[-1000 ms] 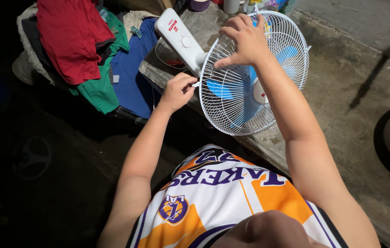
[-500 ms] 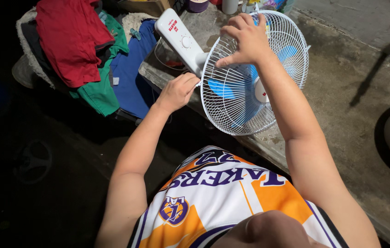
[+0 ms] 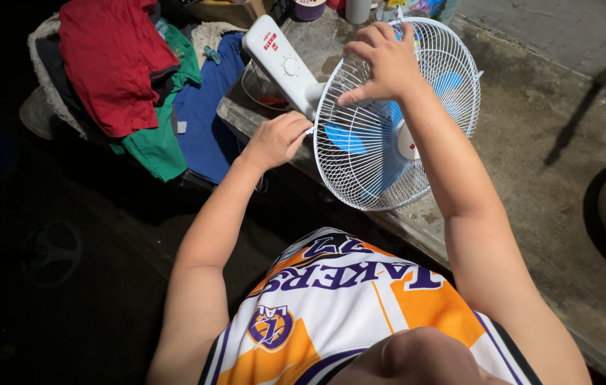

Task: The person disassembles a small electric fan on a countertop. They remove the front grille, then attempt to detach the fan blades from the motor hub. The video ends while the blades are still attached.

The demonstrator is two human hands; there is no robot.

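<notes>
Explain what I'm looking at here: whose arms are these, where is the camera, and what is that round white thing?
The camera sits on a person's head and looks down, so you see their own two bare arms and striped jersey from above. The round white wire-caged electric fan with blue blades lies on a rough grey concrete ledge. The right hand rests on top of the cage, fingers spread over the wires. The left hand pinches the cage rim near the white plastic fan stand with a dial. To the left lies a heap of red, green and blue clothes.

Red label (image 3: 270, 41) on white fan base (image 3: 281, 64)
</notes>
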